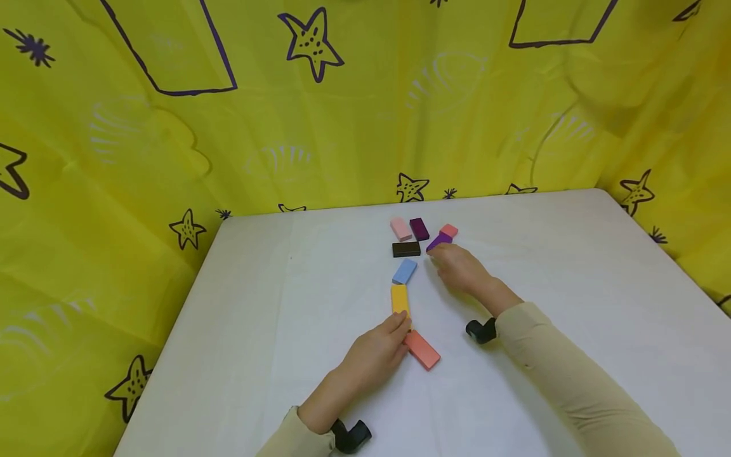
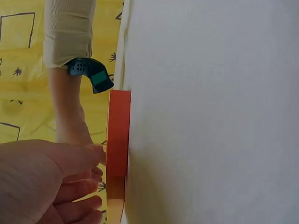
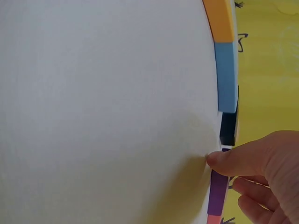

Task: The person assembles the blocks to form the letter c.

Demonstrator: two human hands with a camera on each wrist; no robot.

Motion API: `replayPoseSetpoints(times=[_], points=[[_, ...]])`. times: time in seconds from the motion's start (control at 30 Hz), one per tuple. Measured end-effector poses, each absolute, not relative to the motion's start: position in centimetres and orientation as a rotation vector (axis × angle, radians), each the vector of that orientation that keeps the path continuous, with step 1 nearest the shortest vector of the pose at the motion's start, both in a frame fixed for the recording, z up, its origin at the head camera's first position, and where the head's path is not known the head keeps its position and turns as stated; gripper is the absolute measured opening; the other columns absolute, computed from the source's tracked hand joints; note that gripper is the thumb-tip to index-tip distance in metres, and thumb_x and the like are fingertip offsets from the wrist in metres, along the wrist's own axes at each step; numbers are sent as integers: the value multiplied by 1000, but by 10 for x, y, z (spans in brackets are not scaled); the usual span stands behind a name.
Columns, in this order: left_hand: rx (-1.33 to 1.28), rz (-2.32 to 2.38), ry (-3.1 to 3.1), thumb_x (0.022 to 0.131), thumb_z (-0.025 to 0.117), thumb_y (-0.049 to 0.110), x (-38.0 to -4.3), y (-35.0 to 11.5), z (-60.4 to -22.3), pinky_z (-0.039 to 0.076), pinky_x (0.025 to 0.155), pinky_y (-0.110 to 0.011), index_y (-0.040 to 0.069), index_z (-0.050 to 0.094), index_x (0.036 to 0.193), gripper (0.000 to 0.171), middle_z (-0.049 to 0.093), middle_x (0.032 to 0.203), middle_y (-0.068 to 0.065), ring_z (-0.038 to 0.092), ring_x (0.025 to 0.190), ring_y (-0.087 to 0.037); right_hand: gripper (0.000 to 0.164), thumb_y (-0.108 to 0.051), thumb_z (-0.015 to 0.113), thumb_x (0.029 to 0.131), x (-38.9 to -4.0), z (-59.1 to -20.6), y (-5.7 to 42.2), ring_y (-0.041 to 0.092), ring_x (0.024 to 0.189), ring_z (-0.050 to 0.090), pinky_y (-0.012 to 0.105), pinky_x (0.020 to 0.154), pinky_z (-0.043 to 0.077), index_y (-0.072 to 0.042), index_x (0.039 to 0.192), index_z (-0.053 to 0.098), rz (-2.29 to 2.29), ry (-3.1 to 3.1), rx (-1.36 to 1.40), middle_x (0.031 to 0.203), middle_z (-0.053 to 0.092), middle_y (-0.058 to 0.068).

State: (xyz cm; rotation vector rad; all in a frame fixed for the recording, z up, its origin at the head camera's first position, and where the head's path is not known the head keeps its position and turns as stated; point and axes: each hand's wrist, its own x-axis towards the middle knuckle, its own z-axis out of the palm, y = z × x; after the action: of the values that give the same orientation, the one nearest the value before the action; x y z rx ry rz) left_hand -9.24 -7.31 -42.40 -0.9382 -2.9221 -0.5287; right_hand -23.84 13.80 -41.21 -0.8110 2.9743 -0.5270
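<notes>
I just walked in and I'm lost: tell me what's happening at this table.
A person is handling coloured blocks on a white table. The right hand pinches the purple block, whose far end is by a salmon block. The left hand is where the yellow block and coral block meet; whether it presses them is unclear. The blue block extends that line toward the black block, with the pink block and plum block just beyond.

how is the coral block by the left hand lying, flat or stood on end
Flat: in the head view, the coral block shows its broad face upward, with only a thin side visible.
</notes>
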Motion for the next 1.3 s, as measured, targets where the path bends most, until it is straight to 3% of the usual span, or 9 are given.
replayPoseSetpoints(times=[0.4,0.63,1.3], points=[[-1206,-377,-2839,91,58,25,-83,-69,-425,39,96,-26,5,49,133,47,41,141,-5,36,128,-15,32,4,57,85,-262,-411,148,35,105,53,46,94,40,5,118,58,-481,2977,-736,113,59,19],[-1315,-463,-2777,93,54,25,-81,-68,-427,36,97,-23,5,51,131,43,45,137,-3,38,126,-10,32,4,55,86,-271,-409,142,33,104,52,45,95,39,4,118,58,-436,2947,-743,111,57,19],[-1333,-489,-2851,94,52,24,-80,-65,-426,33,99,-23,4,51,131,42,47,135,-4,38,126,-11,28,0,64,84,-256,-409,144,33,99,55,44,91,43,5,112,62,-335,2933,-900,103,60,18]])
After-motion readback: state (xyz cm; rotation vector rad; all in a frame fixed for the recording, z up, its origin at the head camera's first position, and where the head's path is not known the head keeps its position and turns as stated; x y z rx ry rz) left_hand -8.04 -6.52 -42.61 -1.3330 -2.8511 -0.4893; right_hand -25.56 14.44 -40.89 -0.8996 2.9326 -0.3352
